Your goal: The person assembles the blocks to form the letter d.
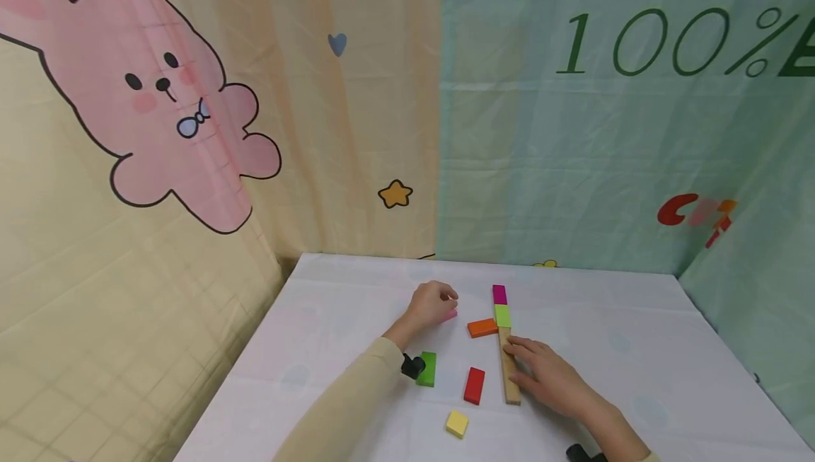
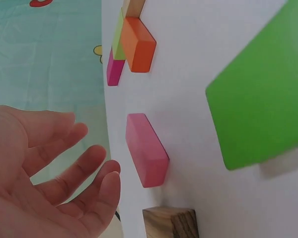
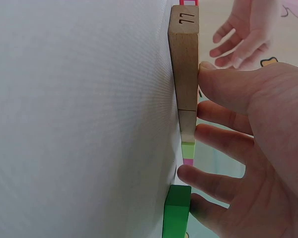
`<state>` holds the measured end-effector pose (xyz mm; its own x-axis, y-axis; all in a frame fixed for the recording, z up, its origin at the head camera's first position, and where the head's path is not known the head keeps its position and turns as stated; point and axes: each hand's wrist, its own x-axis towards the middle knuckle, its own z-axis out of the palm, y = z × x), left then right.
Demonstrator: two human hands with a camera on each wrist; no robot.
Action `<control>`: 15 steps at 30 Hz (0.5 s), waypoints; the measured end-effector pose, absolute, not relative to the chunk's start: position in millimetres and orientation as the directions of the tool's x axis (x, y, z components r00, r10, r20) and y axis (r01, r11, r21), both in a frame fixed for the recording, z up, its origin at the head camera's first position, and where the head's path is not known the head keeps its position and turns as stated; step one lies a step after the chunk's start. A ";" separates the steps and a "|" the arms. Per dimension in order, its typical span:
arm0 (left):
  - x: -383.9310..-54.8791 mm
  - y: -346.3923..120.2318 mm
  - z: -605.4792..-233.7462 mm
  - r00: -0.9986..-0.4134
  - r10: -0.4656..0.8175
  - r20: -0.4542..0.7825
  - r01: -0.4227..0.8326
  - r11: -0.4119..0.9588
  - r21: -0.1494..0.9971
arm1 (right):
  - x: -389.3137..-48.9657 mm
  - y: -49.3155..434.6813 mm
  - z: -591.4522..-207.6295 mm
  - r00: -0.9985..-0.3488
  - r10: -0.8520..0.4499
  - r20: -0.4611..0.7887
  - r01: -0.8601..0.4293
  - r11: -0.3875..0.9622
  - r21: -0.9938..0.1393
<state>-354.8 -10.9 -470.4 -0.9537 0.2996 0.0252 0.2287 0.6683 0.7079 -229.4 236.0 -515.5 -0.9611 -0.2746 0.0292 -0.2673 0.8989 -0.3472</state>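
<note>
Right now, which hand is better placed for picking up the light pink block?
Probably the left hand: it is empty and close to the light pink block, while the right hand touches wooden blocks.

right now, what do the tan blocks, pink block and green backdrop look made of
Tan blocks: probably bare wood, matt, with faint grain. Pink block: possibly painted wood or plastic; smooth, evenly coloured, no visible grain. Green backdrop: likely fabric or plastic sheeting, matt, with soft folds and creases.
</note>
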 end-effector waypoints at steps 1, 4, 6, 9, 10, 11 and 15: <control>-355.4 -14.0 -471.6 -0.955 0.296 0.025 0.225 0.664 0.713 | -229.2 235.8 -515.2 -0.960 -0.279 0.032 -0.273 0.897 -0.348; -357.5 -21.8 -476.8 -0.958 0.287 0.015 0.210 0.663 0.718 | -228.6 235.6 -514.9 -0.957 -0.286 0.039 -0.282 0.894 -0.347; -359.1 -26.0 -480.6 -0.957 0.289 0.015 0.211 0.662 0.720 | -228.1 235.7 -514.4 -0.958 -0.285 0.038 -0.280 0.896 -0.345; -362.1 -30.7 -487.2 -0.957 0.290 0.014 0.216 0.680 0.701 | -227.9 235.7 -514.4 -0.958 -0.284 0.034 -0.278 0.897 -0.343; -363.0 -31.9 -489.2 -0.957 0.290 0.011 0.216 0.686 0.695 | -227.8 235.7 -514.3 -0.958 -0.285 0.031 -0.278 0.897 -0.343; -363.8 -33.0 -491.1 -0.957 0.291 0.008 0.216 0.691 0.690 | -227.8 235.6 -514.2 -0.958 -0.285 0.030 -0.277 0.898 -0.342; -366.7 -36.3 -496.1 -0.954 0.301 -0.003 0.219 0.702 0.677 | -228.0 234.7 -513.5 -0.958 -0.286 0.026 -0.277 0.898 -0.342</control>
